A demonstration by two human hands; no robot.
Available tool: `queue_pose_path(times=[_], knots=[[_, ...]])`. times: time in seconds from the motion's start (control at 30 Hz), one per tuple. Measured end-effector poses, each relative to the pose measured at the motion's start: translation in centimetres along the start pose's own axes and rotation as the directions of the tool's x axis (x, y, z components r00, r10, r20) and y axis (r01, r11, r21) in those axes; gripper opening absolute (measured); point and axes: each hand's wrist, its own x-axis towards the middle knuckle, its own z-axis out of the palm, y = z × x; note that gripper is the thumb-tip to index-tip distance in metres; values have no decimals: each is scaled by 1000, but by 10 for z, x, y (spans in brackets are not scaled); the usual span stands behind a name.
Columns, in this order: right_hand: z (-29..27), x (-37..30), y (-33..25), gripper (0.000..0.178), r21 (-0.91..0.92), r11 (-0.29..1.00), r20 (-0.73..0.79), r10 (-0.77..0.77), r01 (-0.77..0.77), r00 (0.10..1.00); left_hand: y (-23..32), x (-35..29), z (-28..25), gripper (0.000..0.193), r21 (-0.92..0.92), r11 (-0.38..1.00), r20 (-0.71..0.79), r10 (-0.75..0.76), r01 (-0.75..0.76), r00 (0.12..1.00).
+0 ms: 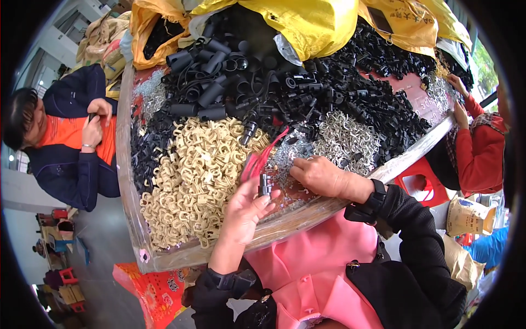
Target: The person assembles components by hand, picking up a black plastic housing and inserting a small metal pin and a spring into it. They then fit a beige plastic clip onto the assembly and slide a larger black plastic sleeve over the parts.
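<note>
A small black ridged cylindrical fitting (265,185) stands upright in the fingers of my left hand (245,212), just above the table's near edge. My right hand (318,175) reaches down to a pile of tiny silvery parts (294,149), its fingers bent together. Whatever lies between those fingertips is too small to tell. Beside my left hand heaps a large pile of beige U-shaped plastic pieces (192,181). Shiny curved metal clips (348,141) are piled beyond my right hand. Red strands (262,159) lie between the two hands.
Black tubes and fittings (219,82) cover the table's far side, under yellow sacks (307,24). A wooden rim (298,219) borders the table. One person (71,131) sits at the left with a dark item in hand; another person (482,148) works at the right. A red stool (421,183) stands near the right.
</note>
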Motion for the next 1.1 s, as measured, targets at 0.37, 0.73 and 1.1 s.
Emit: queue_pose_path(times=[0.37,0.73,1.1], knots=[[-26,-17,-17,17,912,87,384,164,-401,909,-25,1,16,15,594,759,257,135,-266,957],[-20,-35,-26,11,807,-544,399,218,-228,891,-43,11,31,8,514,707,324,365,-486,873],[-29,-40,-21,8,732,681,-226,287,-32,931,-34,9,29,24,-230,932,424,-164,281,891]])
